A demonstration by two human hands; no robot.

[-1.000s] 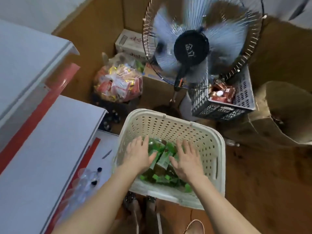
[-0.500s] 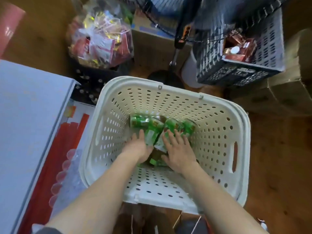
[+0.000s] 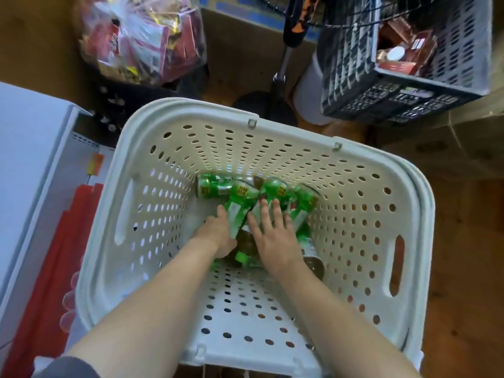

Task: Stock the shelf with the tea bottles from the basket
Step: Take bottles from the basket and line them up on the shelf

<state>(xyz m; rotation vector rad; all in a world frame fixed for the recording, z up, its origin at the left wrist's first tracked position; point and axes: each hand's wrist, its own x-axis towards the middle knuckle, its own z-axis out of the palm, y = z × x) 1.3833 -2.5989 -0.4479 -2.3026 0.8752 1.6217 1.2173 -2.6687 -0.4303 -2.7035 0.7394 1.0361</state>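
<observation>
A white perforated basket (image 3: 191,110) stands on the floor below me. Several green-labelled tea bottles (image 3: 218,188) lie in a heap on its bottom. My left hand (image 3: 214,234) reaches into the heap, thumb along one tea bottle (image 3: 240,211) and fingers tucked out of sight round it. To its right, my right hand (image 3: 274,236) lies on the neighbouring bottles with its fingers spread and nearly straight. The white shelf (image 3: 30,165) with a red strip stands at the left edge.
Beyond the basket are a clear bag of snack packets (image 3: 141,42), a fan pole and base (image 3: 282,75), and a dark crate (image 3: 395,102) holding red boxes. A cardboard box (image 3: 469,148) sits at the right. Clear bottles (image 3: 68,304) lie beside the shelf.
The view has dropped closer into the basket. Both hands went from the rim down onto the bottles, and the left hand's fingers have now curled round one bottle.
</observation>
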